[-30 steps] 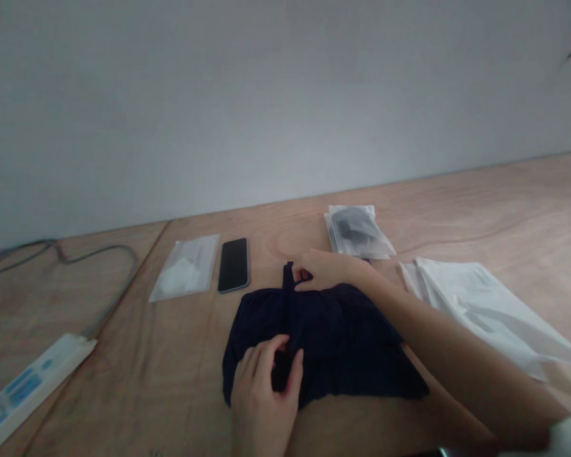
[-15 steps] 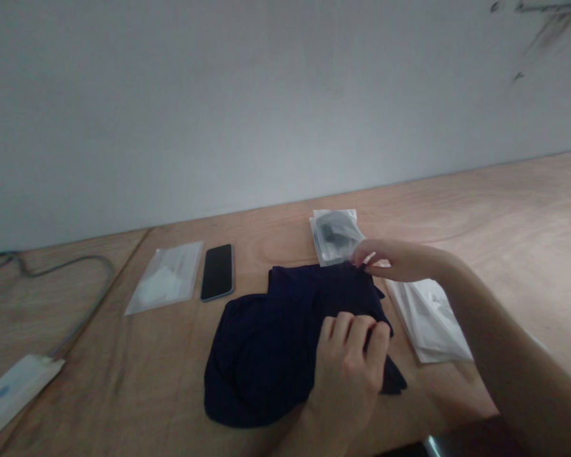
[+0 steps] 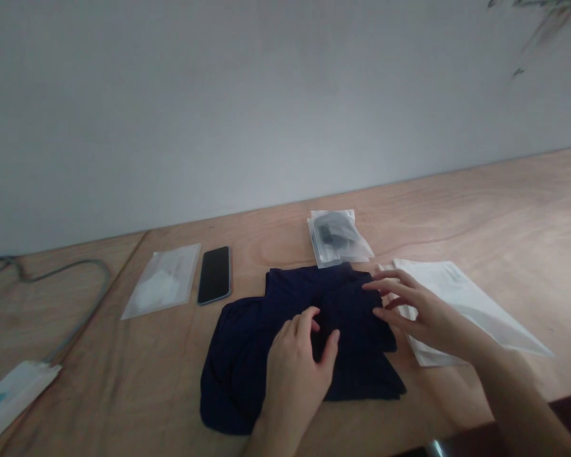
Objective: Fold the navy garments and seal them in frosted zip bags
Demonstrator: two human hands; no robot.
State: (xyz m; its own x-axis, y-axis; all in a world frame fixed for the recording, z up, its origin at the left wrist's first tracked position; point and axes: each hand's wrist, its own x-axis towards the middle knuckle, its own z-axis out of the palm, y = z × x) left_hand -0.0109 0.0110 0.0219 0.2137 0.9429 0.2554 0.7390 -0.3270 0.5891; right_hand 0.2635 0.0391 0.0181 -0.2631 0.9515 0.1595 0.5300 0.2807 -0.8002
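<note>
A dark navy garment (image 3: pixel 247 355) lies partly folded on the wooden table (image 3: pixel 480 209). My left hand (image 3: pixel 299 362) rests flat on its middle with the fingers spread. My right hand (image 3: pixel 416 311) is open at the garment's right edge, its fingertips touching the cloth, and the palm lies over a white plastic bag (image 3: pixel 461 298). Neither hand grips anything.
A black phone (image 3: pixel 214 275) and a clear bag with white contents (image 3: pixel 160 287) lie left of the garment. A clear bag with a dark item (image 3: pixel 335 236) sits behind it. A grey cable (image 3: pixel 76 304) and a white-blue packet (image 3: pixel 9 397) are at far left. A grey wall runs behind.
Both hands let go of the folded flap they had carried to the right. The left hand moved back to the garment's middle, and the right hand dropped onto its right edge.
</note>
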